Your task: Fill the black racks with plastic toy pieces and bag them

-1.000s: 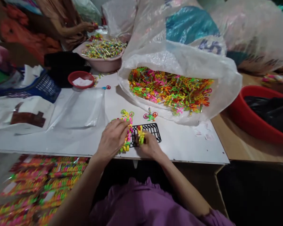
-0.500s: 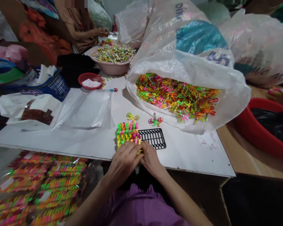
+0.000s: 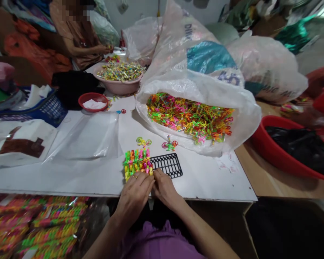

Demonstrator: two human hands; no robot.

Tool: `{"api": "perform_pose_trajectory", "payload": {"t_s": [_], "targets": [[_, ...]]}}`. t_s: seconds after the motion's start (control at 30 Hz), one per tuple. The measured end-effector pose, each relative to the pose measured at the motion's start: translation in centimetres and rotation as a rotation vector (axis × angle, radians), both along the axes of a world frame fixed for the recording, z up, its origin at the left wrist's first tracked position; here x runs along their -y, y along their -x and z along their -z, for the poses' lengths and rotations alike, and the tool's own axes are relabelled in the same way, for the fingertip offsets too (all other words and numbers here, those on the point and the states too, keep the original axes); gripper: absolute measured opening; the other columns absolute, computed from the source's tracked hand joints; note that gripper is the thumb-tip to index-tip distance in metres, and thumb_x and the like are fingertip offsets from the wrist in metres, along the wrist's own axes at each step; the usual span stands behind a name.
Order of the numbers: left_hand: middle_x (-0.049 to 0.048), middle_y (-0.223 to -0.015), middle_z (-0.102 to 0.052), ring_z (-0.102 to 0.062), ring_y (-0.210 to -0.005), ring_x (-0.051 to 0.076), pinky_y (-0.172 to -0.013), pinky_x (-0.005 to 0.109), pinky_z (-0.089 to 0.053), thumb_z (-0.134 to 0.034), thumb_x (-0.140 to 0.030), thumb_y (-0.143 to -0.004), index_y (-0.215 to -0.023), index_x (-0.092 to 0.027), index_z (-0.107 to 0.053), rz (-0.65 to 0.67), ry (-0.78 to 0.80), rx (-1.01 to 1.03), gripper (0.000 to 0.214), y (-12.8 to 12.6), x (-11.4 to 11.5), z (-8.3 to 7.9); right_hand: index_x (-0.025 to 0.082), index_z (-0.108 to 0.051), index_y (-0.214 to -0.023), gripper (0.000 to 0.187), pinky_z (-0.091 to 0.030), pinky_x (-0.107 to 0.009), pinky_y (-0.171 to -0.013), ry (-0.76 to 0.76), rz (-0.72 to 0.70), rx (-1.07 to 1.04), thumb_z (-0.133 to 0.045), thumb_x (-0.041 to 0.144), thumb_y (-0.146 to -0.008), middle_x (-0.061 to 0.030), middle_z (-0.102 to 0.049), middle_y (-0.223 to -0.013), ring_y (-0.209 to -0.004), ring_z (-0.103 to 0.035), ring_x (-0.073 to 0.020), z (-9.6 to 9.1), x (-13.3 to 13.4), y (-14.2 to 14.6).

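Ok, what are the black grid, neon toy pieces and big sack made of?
The black grid looks like moulded plastic, matt, with thin even bars. The neon toy pieces look like glossy plastic: bright uniform colour, slight shine. The big sack looks like thin translucent plastic, whitish and crumpled with a soft sheen; whether woven is hard to tell.

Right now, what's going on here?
A person's left hand and right hand rest at the near edge of a stack of colourful plastic pieces on a white table, beside a black plastic grid. An open sack of loose pieces lies beyond. Farther off, a co-worker sits by a pink basin.
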State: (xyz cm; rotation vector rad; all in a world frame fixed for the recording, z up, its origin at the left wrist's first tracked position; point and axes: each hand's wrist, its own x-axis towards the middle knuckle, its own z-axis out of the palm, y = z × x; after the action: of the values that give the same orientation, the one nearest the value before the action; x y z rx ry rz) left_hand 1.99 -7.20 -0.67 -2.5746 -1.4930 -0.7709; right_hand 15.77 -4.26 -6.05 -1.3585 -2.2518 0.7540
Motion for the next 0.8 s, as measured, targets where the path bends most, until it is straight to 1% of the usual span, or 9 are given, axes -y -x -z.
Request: {"api": "perform_pose_trajectory", "payload": {"t_s": [0.1,0.2,0.3,0.4,0.43,0.5,0.6,0.7,0.8], "targets": [[0.0058,-0.090,-0.065,-0.059,-0.087,0.019,-0.085,0.035,-0.046,-0.039,-0.019,-0.090,-0.096,-0.018,-0.061,0.022,0.017,0.030,0.023,0.3,0.0,0.3,0.019,-0.050,-0.088,0.009,-0.039,-0.025,-0.065,-0.013,0.029,-0.052,-0.044,0.017,-0.083,-0.0034,-0.052,-0.086,-0.076,-0.050,-0.0154,0.4,0.6,0.1],[0.0050,-0.091,-0.065,-0.059,-0.089,0.018,-0.083,0.031,-0.047,-0.047,-0.025,-0.088,-0.100,-0.018,-0.058,0.019,-0.009,0.171,0.018,1.2,-0.5,-0.9,0.020,-0.054,-0.096,0.015,-0.041,-0.023,-0.067,0.066,0.002,-0.143,-0.049,0.018,-0.082,-0.0020,-0.056,-0.087,-0.077,-0.053,-0.0139,-0.3,-0.1,-1.1],[0.0040,-0.093,-0.064,-0.059,-0.090,0.017,-0.083,0.030,-0.046,-0.050,-0.027,-0.087,-0.102,-0.019,-0.057,-0.073,-0.067,0.281,0.018,2.4,-2.0,-3.1,0.020,-0.057,-0.103,0.023,-0.042,-0.024,-0.075,0.052,0.043,-0.127,-0.049,0.015,-0.083,-0.0021,-0.060,-0.091,-0.084,-0.055,-0.0139,-2.3,-3.5,-3.9],[0.0050,-0.092,-0.063,-0.058,-0.088,0.019,-0.080,0.033,-0.046,-0.049,-0.028,-0.087,-0.100,-0.018,-0.059,-0.137,-0.075,0.205,0.020,2.6,-4.1,-4.0,0.018,-0.059,-0.107,0.028,-0.040,-0.026,-0.080,-0.135,0.148,0.115,-0.044,0.011,-0.085,-0.0066,-0.057,-0.105,-0.093,-0.054,-0.0159,-4.7,-9.4,-6.2],[0.0054,-0.091,-0.063,-0.058,-0.087,0.020,-0.078,0.034,-0.046,-0.049,-0.028,-0.086,-0.099,-0.017,-0.059,-0.126,-0.047,0.138,0.020,2.3,-4.8,-3.8,0.018,-0.059,-0.109,0.030,-0.040,-0.026,-0.078,-0.173,0.128,0.228,-0.043,0.010,-0.084,-0.0074,-0.055,-0.108,-0.094,-0.054,-0.0163,-5.3,-11.5,-6.5],[0.0056,-0.088,-0.062,-0.058,-0.085,0.021,-0.077,0.036,-0.046,-0.048,-0.025,-0.086,-0.096,-0.017,-0.060,-0.096,0.028,0.001,0.018,1.6,-5.8,-2.9,0.019,-0.061,-0.108,0.029,-0.039,-0.024,-0.072,-0.190,-0.006,0.437,-0.046,0.013,-0.084,-0.0075,-0.054,-0.109,-0.092,-0.054,-0.0168,-6.1,-15.2,-6.6],[0.0049,-0.085,-0.062,-0.058,-0.082,0.020,-0.076,0.035,-0.045,-0.045,-0.019,-0.087,-0.093,-0.017,-0.060,-0.088,0.069,-0.064,0.016,0.7,-6.4,-1.1,0.018,-0.066,-0.092,0.017,-0.037,-0.023,-0.065,-0.152,-0.205,0.578,-0.053,0.019,-0.083,-0.0070,-0.057,-0.101,-0.088,-0.054,-0.0175,-6.2,-18.5,-6.1],[0.0038,-0.083,-0.062,-0.058,-0.080,0.018,-0.076,0.033,-0.045,-0.043,-0.018,-0.087,-0.092,-0.018,-0.059,-0.063,0.071,-0.021,0.016,0.7,-6.3,-0.4,0.017,-0.067,-0.087,0.014,-0.035,-0.023,-0.064,-0.141,-0.224,0.575,-0.054,0.018,-0.082,-0.0077,-0.057,-0.099,-0.087,-0.054,-0.0176,-5.8,-18.8,-6.7],[0.0040,-0.085,-0.063,-0.058,-0.083,0.018,-0.079,0.033,-0.044,-0.043,-0.020,-0.088,-0.093,-0.019,-0.059,-0.028,0.096,-0.010,0.017,0.8,-6.3,-0.5,0.018,-0.066,-0.093,0.016,-0.035,-0.022,-0.067,-0.140,-0.165,0.496,-0.055,0.021,-0.082,-0.0065,-0.057,-0.100,-0.089,-0.055,-0.0167,-5.2,-16.8,-8.5]]}}
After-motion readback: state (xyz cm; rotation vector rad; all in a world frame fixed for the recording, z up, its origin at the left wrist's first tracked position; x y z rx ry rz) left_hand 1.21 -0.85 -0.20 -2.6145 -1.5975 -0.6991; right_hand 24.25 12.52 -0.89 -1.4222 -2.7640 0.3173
